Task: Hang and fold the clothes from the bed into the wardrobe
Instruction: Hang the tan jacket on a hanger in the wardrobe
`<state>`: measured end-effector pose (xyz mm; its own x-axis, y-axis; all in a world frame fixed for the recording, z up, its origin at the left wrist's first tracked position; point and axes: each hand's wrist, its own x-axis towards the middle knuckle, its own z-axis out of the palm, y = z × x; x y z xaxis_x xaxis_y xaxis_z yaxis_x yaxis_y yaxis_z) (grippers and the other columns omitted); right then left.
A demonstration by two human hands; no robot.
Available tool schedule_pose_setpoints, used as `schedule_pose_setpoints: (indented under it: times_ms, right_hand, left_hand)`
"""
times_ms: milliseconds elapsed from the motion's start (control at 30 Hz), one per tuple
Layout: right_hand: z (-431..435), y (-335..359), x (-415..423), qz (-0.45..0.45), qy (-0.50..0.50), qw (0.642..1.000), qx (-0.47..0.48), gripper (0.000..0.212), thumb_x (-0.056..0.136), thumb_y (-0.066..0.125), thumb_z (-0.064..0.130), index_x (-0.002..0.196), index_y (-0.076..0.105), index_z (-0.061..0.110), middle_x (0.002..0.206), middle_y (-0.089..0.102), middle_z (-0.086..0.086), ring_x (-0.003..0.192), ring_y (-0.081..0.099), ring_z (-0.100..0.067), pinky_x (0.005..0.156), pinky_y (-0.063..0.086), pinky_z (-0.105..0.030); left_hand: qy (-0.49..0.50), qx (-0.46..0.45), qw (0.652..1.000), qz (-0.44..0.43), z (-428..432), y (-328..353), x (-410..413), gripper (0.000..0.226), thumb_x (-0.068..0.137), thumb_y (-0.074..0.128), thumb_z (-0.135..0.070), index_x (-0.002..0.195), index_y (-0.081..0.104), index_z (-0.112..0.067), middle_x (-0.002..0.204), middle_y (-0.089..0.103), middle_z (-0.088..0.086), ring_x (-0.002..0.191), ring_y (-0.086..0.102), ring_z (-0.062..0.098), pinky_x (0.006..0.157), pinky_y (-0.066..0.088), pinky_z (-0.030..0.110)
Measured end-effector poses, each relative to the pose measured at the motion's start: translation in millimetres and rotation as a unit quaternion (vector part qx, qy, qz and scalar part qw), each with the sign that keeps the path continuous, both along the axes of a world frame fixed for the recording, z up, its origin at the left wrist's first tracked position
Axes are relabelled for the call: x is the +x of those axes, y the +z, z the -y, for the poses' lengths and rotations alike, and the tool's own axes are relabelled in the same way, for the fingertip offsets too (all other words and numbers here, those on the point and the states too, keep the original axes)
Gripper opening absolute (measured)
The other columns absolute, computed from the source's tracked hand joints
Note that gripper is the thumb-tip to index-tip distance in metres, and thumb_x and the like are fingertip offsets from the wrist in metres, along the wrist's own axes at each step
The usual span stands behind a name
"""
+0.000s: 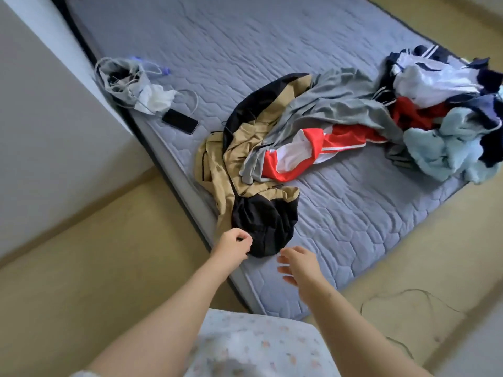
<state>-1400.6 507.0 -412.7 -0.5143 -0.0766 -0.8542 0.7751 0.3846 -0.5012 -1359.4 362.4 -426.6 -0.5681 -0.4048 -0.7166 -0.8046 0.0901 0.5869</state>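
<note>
Early stage. Nothing hung or folded in sight, and the wardrobe is not in view. Tan-and-black jacket (239,164) sprawls at the near edge of the bed (353,227). Grey garment (326,104) and red-and-white garment (296,151) lie across it. Mixed heap (446,131) sits further right. Left hand (234,247) is curled at the jacket's black hem; cannot tell if it has hold. Right hand (296,263) is spread, holding nothing, just beside the hem.
</note>
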Motion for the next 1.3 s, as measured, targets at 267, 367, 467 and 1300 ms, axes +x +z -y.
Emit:
schedule_pose_setpoints:
  times_ms: [267, 367, 467, 1300]
  right_hand:
    - [-18, -59, -59, 0.069, 0.115, 0.991, 0.026, 0.015, 0.092, 0.044, 0.011, 0.079, 0.051, 0.015, 0.079, 0.055, -0.004, 0.067, 0.051, -0.018, 0.058, 0.039, -0.026]
    - [-27, -81, -73, 0.092, 0.109, 0.989, 0.035, 0.014, 0.093, 0.043, 0.011, 0.082, 0.052, 0.012, 0.076, 0.054, -0.004, 0.062, 0.05, -0.017, 0.056, 0.038, -0.025]
    - [-38, -105, -85, 0.108, 0.092, 0.989, 0.051, 0.014, 0.093, 0.044, 0.011, 0.082, 0.052, 0.012, 0.078, 0.056, -0.004, 0.062, 0.05, -0.016, 0.056, 0.039, -0.025]
    - [-19, -59, -114, -0.013, 0.207, 0.978, 0.039, 0.026, 0.092, 0.043, 0.004, 0.111, 0.054, 0.018, 0.089, 0.056, 0.0, 0.066, 0.054, -0.014, 0.054, 0.043, -0.022]
  left_hand:
    - [0.1, 0.011, 0.988, 0.119, -46, -61, -33, 0.022, 0.09, 0.047, -0.014, 0.07, 0.053, -0.021, 0.069, 0.057, -0.002, 0.056, 0.052, 0.014, 0.05, 0.038, 0.018]
    - [0.169, 0.03, 0.975, 0.14, -53, -87, -44, 0.019, 0.092, 0.044, -0.012, 0.076, 0.054, -0.017, 0.07, 0.054, -0.001, 0.055, 0.049, 0.012, 0.045, 0.035, 0.018]
    - [0.271, 0.063, 0.945, 0.172, -59, -122, -52, 0.022, 0.092, 0.046, -0.006, 0.072, 0.049, -0.014, 0.069, 0.046, 0.003, 0.057, 0.041, 0.014, 0.049, 0.032, 0.023]
    - [0.299, 0.084, 0.949, -0.047, 6, -58, -44, 0.02, 0.089, 0.053, 0.0, 0.078, 0.057, -0.016, 0.078, 0.056, -0.006, 0.066, 0.046, 0.003, 0.054, 0.036, 0.01]
